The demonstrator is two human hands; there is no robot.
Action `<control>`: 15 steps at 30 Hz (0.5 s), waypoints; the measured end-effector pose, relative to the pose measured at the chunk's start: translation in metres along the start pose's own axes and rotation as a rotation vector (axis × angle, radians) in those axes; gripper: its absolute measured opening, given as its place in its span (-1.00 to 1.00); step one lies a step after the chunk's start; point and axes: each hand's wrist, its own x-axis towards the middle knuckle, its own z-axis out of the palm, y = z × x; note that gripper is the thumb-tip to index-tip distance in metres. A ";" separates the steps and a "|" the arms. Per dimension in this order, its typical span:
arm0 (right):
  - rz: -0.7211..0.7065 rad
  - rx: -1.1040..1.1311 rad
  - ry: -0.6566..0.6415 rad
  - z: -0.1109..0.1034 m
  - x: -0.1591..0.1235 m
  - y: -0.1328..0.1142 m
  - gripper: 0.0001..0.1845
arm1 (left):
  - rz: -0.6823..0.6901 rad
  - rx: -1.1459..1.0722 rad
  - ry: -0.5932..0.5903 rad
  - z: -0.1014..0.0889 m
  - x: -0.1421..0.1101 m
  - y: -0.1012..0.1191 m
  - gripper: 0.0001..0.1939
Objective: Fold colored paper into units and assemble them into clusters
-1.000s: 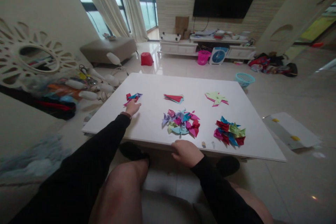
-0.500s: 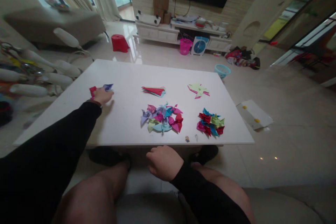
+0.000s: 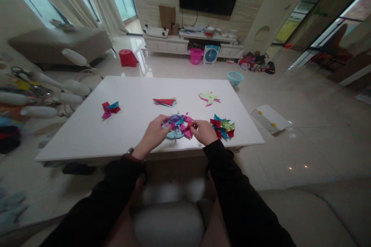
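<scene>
On the white table (image 3: pixel 130 131) lies a pile of folded paper cranes (image 3: pixel 175 135) in lilac, pink and pale blue. My left hand (image 3: pixel 153 135) reaches over its left side, fingers closed on a purple paper crane (image 3: pixel 176 119) held above the pile. At the right edge of the pile is my right hand (image 3: pixel 203 131), with thumb and forefinger pinched at a red paper crane (image 3: pixel 190 124). Just right of that hand sits a second pile of red, blue and green cranes (image 3: pixel 224 125). A small red and blue group of cranes (image 3: pixel 111 109) lies at the left.
Farther back on the table are a stack of slim folded papers (image 3: pixel 165 102) and flat green and pink folded papers (image 3: pixel 209 98). A white board (image 3: pixel 271 119) lies on the floor at right, near a blue basket (image 3: pixel 234 78). White-armed equipment (image 3: pixel 43 100) stands at left.
My left hand has come from the small left group to the central pile with the purple crane. My right hand has risen from my lap to the pile's right edge. The view has shifted.
</scene>
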 end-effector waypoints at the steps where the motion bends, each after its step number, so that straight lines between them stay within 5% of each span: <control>1: 0.039 0.030 0.064 -0.005 0.001 0.010 -0.80 | 0.018 -0.018 -0.040 0.013 -0.009 0.005 -0.70; 6: 0.005 0.122 0.132 -0.007 0.002 0.039 -0.84 | 0.102 -0.083 -0.154 0.055 -0.018 0.001 -0.72; 15: -0.152 0.064 -0.034 0.010 0.012 0.035 -0.85 | 0.208 -0.066 -0.246 0.055 0.001 0.001 -0.71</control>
